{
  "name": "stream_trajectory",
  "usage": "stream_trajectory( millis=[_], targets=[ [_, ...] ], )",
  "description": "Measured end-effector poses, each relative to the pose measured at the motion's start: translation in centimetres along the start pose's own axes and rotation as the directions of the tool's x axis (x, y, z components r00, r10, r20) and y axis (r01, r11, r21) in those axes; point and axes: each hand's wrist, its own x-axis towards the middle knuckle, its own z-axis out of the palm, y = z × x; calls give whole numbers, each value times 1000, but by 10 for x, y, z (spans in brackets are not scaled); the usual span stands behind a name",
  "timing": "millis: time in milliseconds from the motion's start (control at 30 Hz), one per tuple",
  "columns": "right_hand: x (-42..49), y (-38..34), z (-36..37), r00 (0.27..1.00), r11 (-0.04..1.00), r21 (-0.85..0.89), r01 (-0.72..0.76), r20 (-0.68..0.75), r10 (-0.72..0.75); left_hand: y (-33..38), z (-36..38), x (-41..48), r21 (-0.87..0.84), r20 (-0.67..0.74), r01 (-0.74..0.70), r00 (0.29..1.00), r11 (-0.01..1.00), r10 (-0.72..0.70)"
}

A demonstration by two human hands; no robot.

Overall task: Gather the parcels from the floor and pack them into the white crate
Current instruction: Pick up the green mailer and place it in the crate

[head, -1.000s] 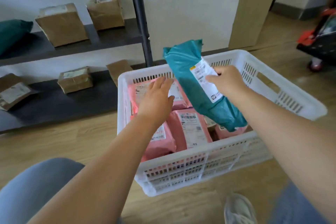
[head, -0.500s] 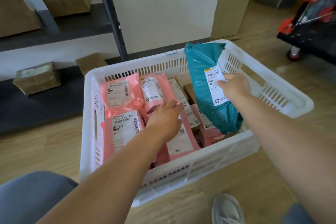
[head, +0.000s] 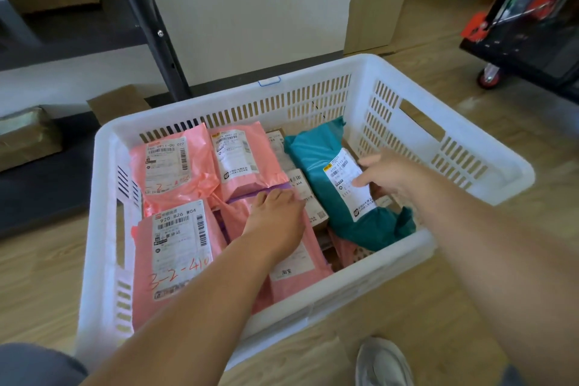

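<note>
The white crate (head: 445,147) stands on the wooden floor in front of me and holds several pink parcels (head: 175,172) with white labels. A teal parcel (head: 316,166) lies in the crate's right part, on top of other parcels. My right hand (head: 387,178) holds it by its right edge, thumb on its white label. My left hand (head: 275,219) rests flat on a pink parcel in the middle of the crate, fingers straight and reaching a purple strip (head: 250,193).
A dark shelf rack with a black post (head: 150,25) stands behind the crate, and brown cardboard boxes (head: 28,135) sit on its low shelf. A black and red wheeled cart (head: 526,25) is at the right. My shoe (head: 383,362) is just in front of the crate.
My right hand has lowered the teal parcel from above the rim down into the crate's right side. My left hand has moved further in and settled on the pink parcels.
</note>
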Motion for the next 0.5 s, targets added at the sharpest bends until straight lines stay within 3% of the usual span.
stream_trajectory(
  millis=[67, 167, 233, 367, 500],
  targets=[
    [-3, 3, 2, 998, 999, -30, -18, 52, 20, 0, 1, 1, -7, 1, -1, 1000, 1000, 1],
    [-3, 5, 10, 1000, 936, -351, 2, 12, 2, 0, 2, 1, 1, -6, 0, 1000, 1000, 0],
    [3, 8, 17, 1000, 890, -456, 19, 31, -6, 0, 3, 0, -3, -3, -1, 1000, 1000, 1],
    [9, 12, 18, 1000, 923, -385, 12, 19, -5, -3, 1, -3, -54, -21, -4, 1000, 999, 3],
    [8, 5, 10, 993, 958, -284, 47, -94, -76, -9, -11, -9, -183, -98, 23, 994, 983, -41]
  ],
)
